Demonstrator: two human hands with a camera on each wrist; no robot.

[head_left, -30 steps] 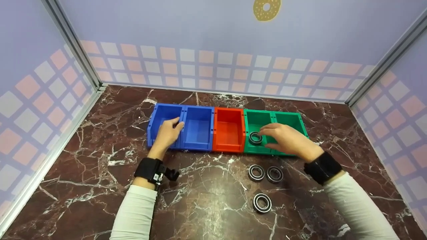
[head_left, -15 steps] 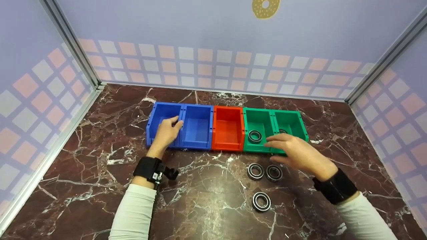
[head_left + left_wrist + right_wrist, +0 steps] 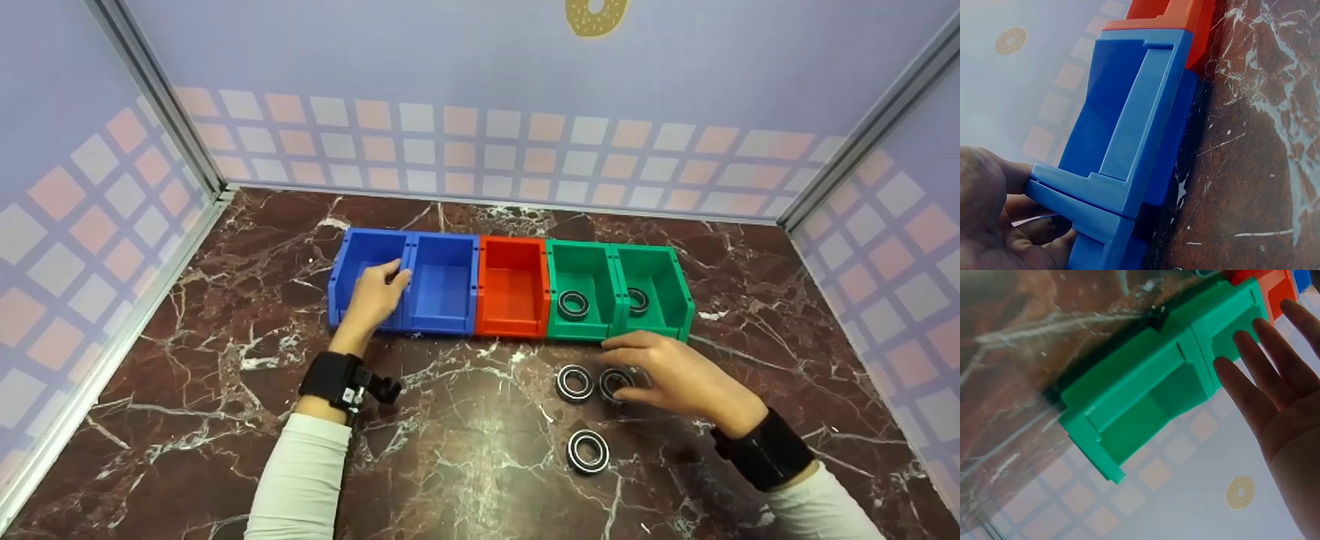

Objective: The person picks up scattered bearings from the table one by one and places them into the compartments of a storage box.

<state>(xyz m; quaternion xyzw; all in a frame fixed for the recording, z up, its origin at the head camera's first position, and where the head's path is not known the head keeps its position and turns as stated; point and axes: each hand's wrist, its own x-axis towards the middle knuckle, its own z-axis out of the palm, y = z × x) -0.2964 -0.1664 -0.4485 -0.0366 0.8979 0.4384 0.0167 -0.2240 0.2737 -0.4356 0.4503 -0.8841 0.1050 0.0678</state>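
With our right grip (image 3: 664,371), we hold nothing: its fingers reach out with thumb and fingertips well apart, the thumb over the right ring (image 3: 605,388) of a side-by-side pair on the surface (image 3: 465,450). We cannot tell whether it touches. The left ring (image 3: 562,384) lies just beside, and the front ring (image 3: 574,452) nearer us. One more ring sits in each green bin (image 3: 583,262). Our left grip (image 3: 373,296) is nearly closed, pinching the wall between the two blue bins (image 3: 442,251). The red bin (image 3: 514,253) stands between blue and green.
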